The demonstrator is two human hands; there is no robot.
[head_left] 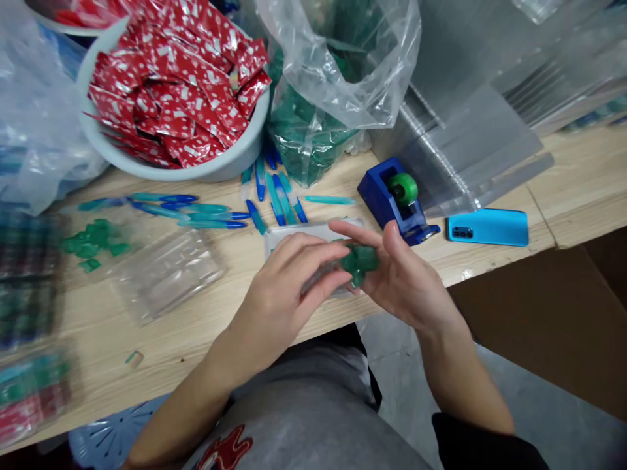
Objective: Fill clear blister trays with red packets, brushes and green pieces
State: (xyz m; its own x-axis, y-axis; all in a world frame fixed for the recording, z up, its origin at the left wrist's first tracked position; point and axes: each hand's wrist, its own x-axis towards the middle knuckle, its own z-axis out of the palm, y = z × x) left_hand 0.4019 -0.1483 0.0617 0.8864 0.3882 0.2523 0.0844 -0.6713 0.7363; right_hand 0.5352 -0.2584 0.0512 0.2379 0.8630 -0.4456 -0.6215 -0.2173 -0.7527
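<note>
My right hand point(401, 274) holds a few small green wrapped pieces point(360, 260) in its curled fingers, above a clear plastic tray point(294, 236) at the table's front edge. My left hand point(287, 287) reaches across with its fingertips pinching at the same green pieces. Both hands meet over the tray. Blue pens point(206, 215) lie in a loose row just behind the hands.
A grey bowl point(235, 163) full of red spotted packets sits at the back left. A clear bag of green pieces point(304, 130), a blue tape dispenser point(396, 199), a blue phone point(487, 227), stacked clear sleeves point(470, 143), an empty blister tray point(166, 274) and loose green pieces point(93, 240) lie around.
</note>
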